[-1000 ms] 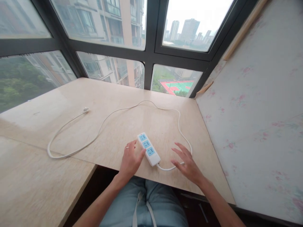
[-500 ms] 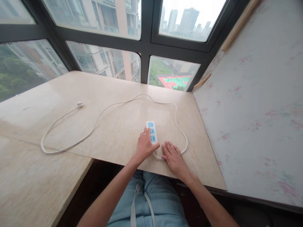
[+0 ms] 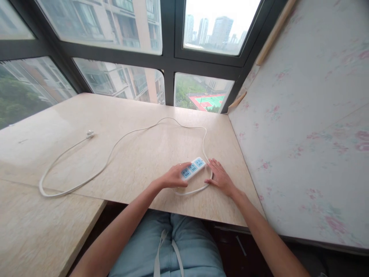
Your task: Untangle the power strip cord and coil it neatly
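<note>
My left hand (image 3: 175,176) grips the near left end of a white power strip (image 3: 193,168) with blue socket faces. The strip lies tilted, its far end pointing up and to the right. Its white cord (image 3: 193,192) leaves near my left hand, loops past my right hand and runs back across the surface. At the strip's right, my right hand (image 3: 220,177) rests with fingers stretched out over part of the cord. The cord's plug (image 3: 90,134) lies far to the left on the tabletop.
The beige marbled top (image 3: 138,161) ends at dark-framed windows (image 3: 170,61) at the back. A flowered wall (image 3: 302,146) bounds it on the right. A second beige top (image 3: 43,231) joins at the lower left. My legs (image 3: 173,246) are below the front edge.
The power strip has turned clockwise from nearly straight ahead to a slant up and right, with my left hand on it. My right hand has shifted slightly forward along the cord. The view has shifted slightly.
</note>
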Available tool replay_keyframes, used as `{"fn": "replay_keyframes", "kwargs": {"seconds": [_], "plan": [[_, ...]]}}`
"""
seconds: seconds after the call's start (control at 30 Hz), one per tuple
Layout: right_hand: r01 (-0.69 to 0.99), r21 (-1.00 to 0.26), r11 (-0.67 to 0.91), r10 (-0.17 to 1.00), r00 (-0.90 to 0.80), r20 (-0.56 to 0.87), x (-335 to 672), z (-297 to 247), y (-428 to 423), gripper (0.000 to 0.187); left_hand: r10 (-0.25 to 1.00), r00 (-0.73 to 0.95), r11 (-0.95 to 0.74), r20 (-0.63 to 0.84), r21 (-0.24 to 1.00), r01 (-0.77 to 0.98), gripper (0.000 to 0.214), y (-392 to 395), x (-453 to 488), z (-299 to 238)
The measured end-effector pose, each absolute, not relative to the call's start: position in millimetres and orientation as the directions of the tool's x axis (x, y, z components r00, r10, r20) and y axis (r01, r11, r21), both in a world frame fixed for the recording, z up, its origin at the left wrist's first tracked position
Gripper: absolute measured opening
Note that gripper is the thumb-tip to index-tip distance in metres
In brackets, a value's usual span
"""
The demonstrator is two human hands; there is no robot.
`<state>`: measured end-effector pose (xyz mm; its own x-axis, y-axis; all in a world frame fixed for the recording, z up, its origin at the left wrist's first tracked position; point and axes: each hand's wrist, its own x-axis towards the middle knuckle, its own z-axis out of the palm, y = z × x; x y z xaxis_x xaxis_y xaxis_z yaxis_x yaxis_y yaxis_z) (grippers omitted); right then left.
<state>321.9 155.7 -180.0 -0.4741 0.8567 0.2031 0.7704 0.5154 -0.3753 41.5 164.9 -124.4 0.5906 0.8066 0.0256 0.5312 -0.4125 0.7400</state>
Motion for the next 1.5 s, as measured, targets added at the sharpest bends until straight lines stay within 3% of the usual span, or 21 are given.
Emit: {"fn": "replay_keyframes", "kwargs": {"seconds": [0.1,0.27,0.43,0.73,0.83,0.93,1.07,1.17,1.27,1.37,1.5], "plan": [[0.785,-0.42,0.455,0.89,-0.394,0.227,327.3,-178.9,161.5,0.071,0.75,0.661,-0.452,-0.025,0.711,0.539,0.08,168.8,35.0,-114.9],[0.772,-0.456,0.443,0.895,-0.349,0.279,321.7,-173.3,158.5,0.053,0.678,0.732,-0.583,-0.065,0.558,0.59,0.078,170.6,31.3,-102.8],[0.743,-0.49,0.455,0.89,-0.385,0.243,322.3,-167.0,156.8,0.064,0.629,0.774,-0.678,-0.072,0.438,0.591,0.076,173.7,31.1,-97.3],[0.573,-0.641,0.511,0.828,-0.528,0.188,311.7,-152.5,158.5,0.08,0.531,0.847,-0.796,0.005,0.344,0.498,0.078,194.0,27.4,-97.8],[0.549,-0.606,0.576,0.791,-0.56,0.246,296.7,-157.5,160.6,0.072,0.478,0.878,-0.847,0.041,0.286,0.448,0.074,203.8,24.9,-103.5],[0.573,-0.524,0.63,0.773,-0.527,0.353,284.2,-163.9,161.2,0.059,0.444,0.892,-0.882,0.087,0.219,0.418,0.056,213.8,27.2,-110.6],[0.702,-0.389,0.596,0.785,-0.411,0.463,269.3,-163.8,154.8,0.054,0.537,0.818,-0.843,0.205,0.155,0.514,0.037,216.6,40.8,-119.0],[0.811,-0.317,0.491,0.824,-0.314,0.472,257.0,-159.7,146.8,0.052,0.752,0.587,-0.653,0.299,0.221,0.724,0.04,203.0,55.0,-124.3],[0.857,-0.3,0.419,0.852,-0.256,0.457,246.2,-157.4,140.7,0.048,0.914,0.285,-0.391,0.289,0.436,0.81,0.045,180.8,68.3,-129.6],[0.856,-0.342,0.388,0.87,-0.217,0.443,237.3,-156.4,137.2,0.041,0.967,0.141,-0.246,0.214,0.627,0.739,0.037,164.3,80.1,-133.0],[0.759,-0.528,0.38,0.908,-0.196,0.371,227.4,-150.6,132.5,0.031,0.989,0.078,-0.143,0.125,0.674,0.725,0.037,167.1,92.0,-130.6]]}}
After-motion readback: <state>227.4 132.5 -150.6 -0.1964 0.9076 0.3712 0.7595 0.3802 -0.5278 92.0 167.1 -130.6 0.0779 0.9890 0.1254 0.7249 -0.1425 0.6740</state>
